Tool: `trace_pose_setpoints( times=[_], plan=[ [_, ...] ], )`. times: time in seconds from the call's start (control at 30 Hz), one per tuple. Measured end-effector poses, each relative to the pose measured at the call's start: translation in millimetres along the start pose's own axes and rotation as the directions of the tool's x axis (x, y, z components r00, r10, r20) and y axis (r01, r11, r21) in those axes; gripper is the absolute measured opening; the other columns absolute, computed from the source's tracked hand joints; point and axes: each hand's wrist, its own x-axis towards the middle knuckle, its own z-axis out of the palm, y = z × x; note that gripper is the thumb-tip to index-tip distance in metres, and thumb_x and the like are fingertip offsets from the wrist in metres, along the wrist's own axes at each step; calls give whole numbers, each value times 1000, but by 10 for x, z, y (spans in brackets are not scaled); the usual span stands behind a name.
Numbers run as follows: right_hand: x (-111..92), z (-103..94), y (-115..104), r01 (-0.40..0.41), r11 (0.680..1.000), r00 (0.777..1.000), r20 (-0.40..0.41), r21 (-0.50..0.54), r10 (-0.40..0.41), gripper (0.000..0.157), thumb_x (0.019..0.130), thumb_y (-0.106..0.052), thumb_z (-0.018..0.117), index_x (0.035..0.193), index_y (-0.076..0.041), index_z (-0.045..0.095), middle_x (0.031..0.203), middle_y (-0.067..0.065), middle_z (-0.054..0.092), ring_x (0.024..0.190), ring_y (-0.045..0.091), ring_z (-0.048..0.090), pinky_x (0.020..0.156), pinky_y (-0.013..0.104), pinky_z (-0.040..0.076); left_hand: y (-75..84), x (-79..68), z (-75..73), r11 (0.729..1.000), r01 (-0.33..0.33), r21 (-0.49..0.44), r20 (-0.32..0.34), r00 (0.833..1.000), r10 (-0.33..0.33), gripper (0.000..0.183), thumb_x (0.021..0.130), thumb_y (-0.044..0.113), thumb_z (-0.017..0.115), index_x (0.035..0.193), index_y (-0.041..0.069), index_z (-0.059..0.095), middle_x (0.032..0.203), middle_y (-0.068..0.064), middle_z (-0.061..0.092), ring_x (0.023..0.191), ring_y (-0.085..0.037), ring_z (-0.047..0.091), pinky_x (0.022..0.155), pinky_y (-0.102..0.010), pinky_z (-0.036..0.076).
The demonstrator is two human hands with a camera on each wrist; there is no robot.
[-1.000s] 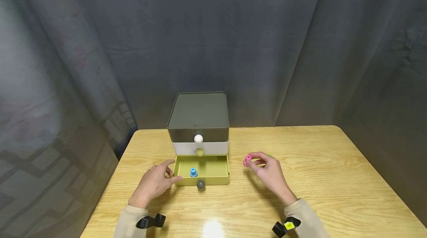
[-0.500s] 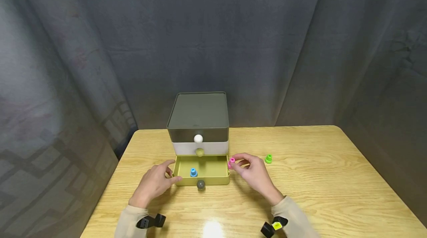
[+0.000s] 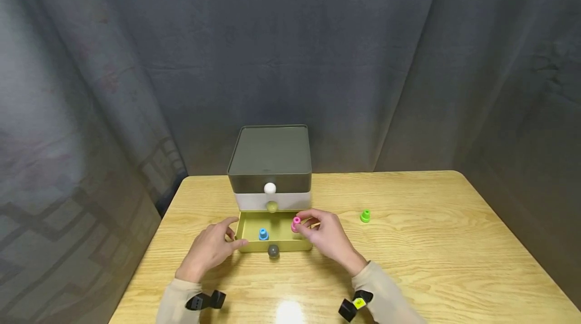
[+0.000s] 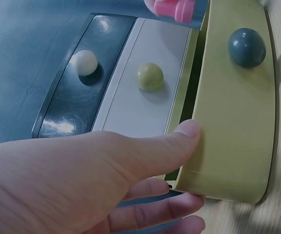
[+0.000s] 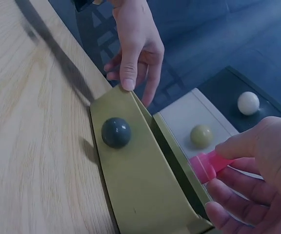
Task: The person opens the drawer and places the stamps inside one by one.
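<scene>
A small olive-green drawer (image 3: 290,246) is pulled out at the bottom of a three-tier drawer box (image 3: 270,182). My left hand (image 3: 211,249) holds the drawer's front left corner, thumb on the front panel and fingers along the side. Between the thumb and fingers of my right hand (image 3: 328,235) is a pink stepped peg (image 3: 296,223) with a hole in its top, over the right part of the drawer. In the right wrist view the pink peg (image 5: 206,167) overlaps the drawer's rim. A similar blue peg (image 3: 263,234) stands inside the drawer, left of the pink one.
A green peg (image 3: 365,216) stands on the wooden table (image 3: 431,243), right of the box. The upper tiers are closed, with a white knob (image 3: 270,189) and an olive knob (image 3: 272,207). A dark grey knob (image 5: 116,132) sticks out from the drawer front. Grey curtains (image 3: 290,61) hang behind.
My right hand has carried the pink peg leftward from above the table to over the drawer, uncovering the green peg. The left hand has stayed at the drawer corner.
</scene>
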Motion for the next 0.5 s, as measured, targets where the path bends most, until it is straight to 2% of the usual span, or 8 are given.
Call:
trace_pose_setpoints(
  times=[0.23,0.5],
  plan=[
    [63,156,-35,20,1000,997,71,-2,-20,14,94,-14,80,106,-7,80,95,5,82,86,16,75,72,23,59,-5,1,2,1000,3,-1,5,1000,-3,69,92,37,84,149,6,60,99,1,74,83,-13,64,74,-38,51],
    [109,322,-22,23,999,992,122,-32,-19,10,95,-14,80,104,-11,81,95,2,82,89,19,77,74,23,59,-19,13,10,1000,3,0,4,1000,-3,68,92,37,85,148,7,61,98,0,74,83,-14,64,73,-37,51]
  ],
)
